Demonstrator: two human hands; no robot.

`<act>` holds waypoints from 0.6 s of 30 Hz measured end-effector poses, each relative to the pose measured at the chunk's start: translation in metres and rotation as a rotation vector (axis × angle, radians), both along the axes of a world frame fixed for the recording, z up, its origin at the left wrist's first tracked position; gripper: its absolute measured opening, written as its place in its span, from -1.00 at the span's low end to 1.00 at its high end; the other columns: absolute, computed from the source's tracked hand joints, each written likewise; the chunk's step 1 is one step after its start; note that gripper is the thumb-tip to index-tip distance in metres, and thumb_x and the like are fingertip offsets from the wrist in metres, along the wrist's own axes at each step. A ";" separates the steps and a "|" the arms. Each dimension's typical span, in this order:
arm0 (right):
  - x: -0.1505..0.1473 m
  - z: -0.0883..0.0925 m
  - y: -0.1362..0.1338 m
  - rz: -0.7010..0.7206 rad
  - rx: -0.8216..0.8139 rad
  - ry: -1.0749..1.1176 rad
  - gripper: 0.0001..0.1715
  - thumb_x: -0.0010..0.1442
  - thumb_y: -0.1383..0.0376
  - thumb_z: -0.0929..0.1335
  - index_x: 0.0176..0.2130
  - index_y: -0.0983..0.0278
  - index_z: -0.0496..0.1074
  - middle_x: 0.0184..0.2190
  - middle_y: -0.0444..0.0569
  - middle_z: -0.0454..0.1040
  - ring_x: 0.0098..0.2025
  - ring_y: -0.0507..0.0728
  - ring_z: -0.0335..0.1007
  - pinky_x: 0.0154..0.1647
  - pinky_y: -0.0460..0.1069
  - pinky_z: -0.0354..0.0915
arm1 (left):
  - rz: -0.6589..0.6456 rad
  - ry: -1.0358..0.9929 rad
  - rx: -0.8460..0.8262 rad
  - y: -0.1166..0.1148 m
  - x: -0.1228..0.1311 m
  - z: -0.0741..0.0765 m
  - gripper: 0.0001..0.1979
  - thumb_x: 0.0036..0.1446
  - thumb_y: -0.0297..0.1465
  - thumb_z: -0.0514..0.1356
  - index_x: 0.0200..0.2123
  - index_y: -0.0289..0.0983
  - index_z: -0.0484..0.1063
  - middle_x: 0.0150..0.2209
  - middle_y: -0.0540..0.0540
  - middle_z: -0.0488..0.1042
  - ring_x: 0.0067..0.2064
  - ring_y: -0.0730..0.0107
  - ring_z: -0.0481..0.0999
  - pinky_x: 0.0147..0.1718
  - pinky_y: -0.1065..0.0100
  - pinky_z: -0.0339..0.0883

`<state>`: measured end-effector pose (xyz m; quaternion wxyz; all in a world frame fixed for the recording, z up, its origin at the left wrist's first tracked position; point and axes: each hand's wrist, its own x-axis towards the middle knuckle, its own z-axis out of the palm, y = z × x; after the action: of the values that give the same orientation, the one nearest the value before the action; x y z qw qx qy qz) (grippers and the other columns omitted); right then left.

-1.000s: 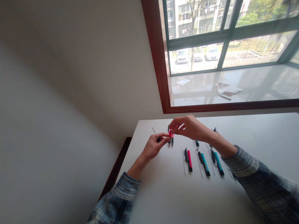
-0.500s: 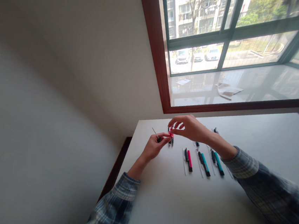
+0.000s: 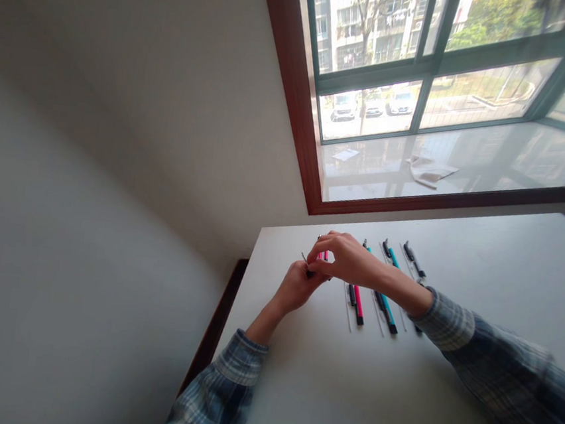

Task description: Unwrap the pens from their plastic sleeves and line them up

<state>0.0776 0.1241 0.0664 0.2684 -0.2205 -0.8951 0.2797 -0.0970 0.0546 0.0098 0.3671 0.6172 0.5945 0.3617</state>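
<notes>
Right hand (image 3: 342, 256) has moved to left hand (image 3: 295, 286); both's fingers pinch a black piece (image 3: 309, 274).

Black pen part (image 3: 310, 274), mostly hidden; thin rod (image 3: 303, 256) tilted.

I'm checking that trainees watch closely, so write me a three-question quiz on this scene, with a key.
1. True or false: the left hand and right hand are close together at a small dark part.
2. In the near row, the barrel next left of the teal barrel is: (a) yellow, (b) pink, (c) white?
3. Fill in: both sleeves have a ____ pattern.
Key: 1 true; 2 b; 3 plaid.
</notes>
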 end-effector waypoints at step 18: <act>0.009 0.015 0.002 -0.056 -0.110 0.145 -0.88 0.21 0.23 0.45 -0.32 0.21 0.62 -0.25 -0.05 0.66 -0.21 0.15 0.54 -0.17 0.03 0.41 | -0.079 -0.101 0.026 -0.003 0.002 -0.002 -0.58 0.16 -0.06 0.35 -0.29 -0.36 0.64 -0.55 0.02 0.39 -0.49 0.49 0.24 -0.48 0.42 0.13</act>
<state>0.0868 0.1261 0.0814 0.3279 -0.2389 -0.8500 0.3360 -0.0949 0.0519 0.0075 0.4026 0.6260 0.5456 0.3852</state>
